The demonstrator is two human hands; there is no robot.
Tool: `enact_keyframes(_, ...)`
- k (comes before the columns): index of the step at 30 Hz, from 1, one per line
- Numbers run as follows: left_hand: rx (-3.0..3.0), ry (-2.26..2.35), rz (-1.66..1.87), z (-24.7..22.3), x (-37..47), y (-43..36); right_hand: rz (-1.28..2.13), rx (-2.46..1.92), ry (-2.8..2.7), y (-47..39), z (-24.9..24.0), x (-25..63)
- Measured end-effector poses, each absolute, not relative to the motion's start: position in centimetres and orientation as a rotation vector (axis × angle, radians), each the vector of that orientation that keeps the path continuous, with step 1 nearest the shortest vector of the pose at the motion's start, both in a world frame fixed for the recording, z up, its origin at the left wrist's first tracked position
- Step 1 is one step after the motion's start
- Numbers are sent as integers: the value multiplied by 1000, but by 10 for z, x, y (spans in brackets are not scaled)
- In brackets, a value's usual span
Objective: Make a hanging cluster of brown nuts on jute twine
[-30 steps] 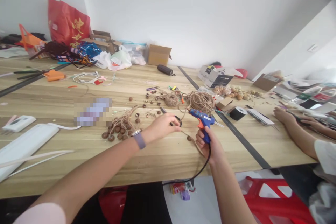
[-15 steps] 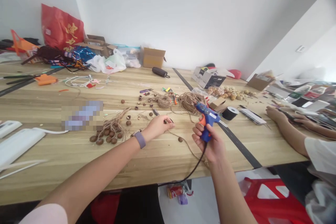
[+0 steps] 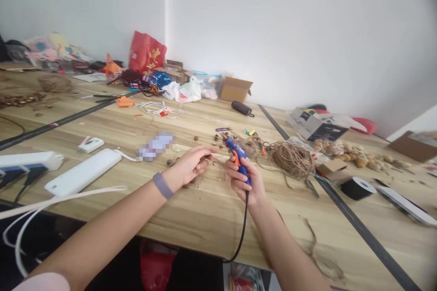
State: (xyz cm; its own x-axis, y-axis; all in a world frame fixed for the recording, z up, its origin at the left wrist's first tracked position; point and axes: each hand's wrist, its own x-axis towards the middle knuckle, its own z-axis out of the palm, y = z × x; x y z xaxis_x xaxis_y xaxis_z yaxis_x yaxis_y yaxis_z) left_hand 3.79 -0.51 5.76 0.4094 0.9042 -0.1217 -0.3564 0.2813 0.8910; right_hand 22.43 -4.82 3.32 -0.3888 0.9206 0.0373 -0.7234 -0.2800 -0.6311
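My right hand (image 3: 248, 184) grips a blue hot glue gun (image 3: 241, 163) with an orange trigger, its nozzle pointing up and to the left. A black cord hangs from its handle. Just left of it, my left hand (image 3: 193, 163) is closed, the fingertips pinching jute twine (image 3: 220, 161) and perhaps a small dark brown piece that I cannot make out. Beneath and behind this hand lie brown nuts (image 3: 170, 162) on strands, mostly hidden. More nuts and shell halves (image 3: 217, 137) are scattered beyond the glue gun.
A large twine coil (image 3: 292, 158) lies to the right, near a black ribbon roll (image 3: 358, 188). On the left are a white power strip (image 3: 83, 172) and cables. Bags, an open cardboard box (image 3: 235, 88) and a dark pouch (image 3: 241, 108) stand along the wall.
The view has swung left. My hands have come closer together, the glue gun now near my left fingertips. The co-worker's arms at the right have left the view.
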Motion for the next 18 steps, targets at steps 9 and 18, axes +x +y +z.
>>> enact_keyframes(9, 892, 748, 1078, 35, 25, 0, 1964, -472, -676, -34, 3, 211)
enact_keyframes(18, 848, 760, 1040, 33, 27, 3, 1970, -534, -695, -38, 2, 214)
